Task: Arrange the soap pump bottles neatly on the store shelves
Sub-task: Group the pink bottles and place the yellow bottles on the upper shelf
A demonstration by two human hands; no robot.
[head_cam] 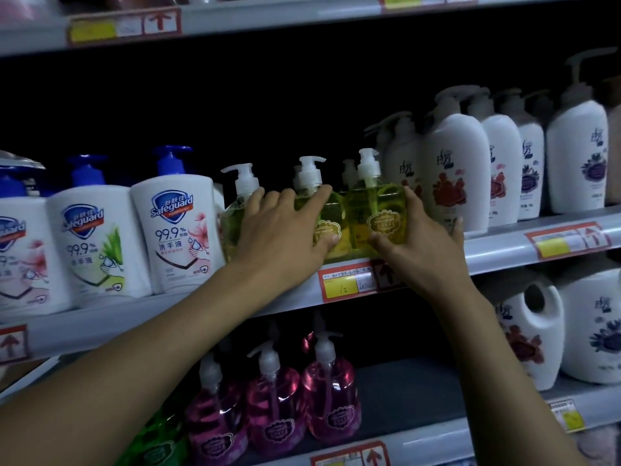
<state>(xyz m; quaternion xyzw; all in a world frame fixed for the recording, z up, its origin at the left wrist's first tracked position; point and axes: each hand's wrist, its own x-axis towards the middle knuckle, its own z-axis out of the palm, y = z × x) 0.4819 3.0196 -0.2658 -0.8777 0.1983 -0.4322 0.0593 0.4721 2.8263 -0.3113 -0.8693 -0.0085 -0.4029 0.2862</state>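
— What is held, and where?
— On the middle shelf (504, 245), the right yellow bottle (383, 203) is clasped by the right hand (420, 243); the middle yellow bottle (331, 213) is covered by the left hand (285, 230), fingers (312, 196) spread.

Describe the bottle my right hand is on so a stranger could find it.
On the middle shelf, clear yellow pump bottles stand between blue-capped Safeguard bottles and tall white ones. Yours is the rightmost yellow one, beside the white bottles.
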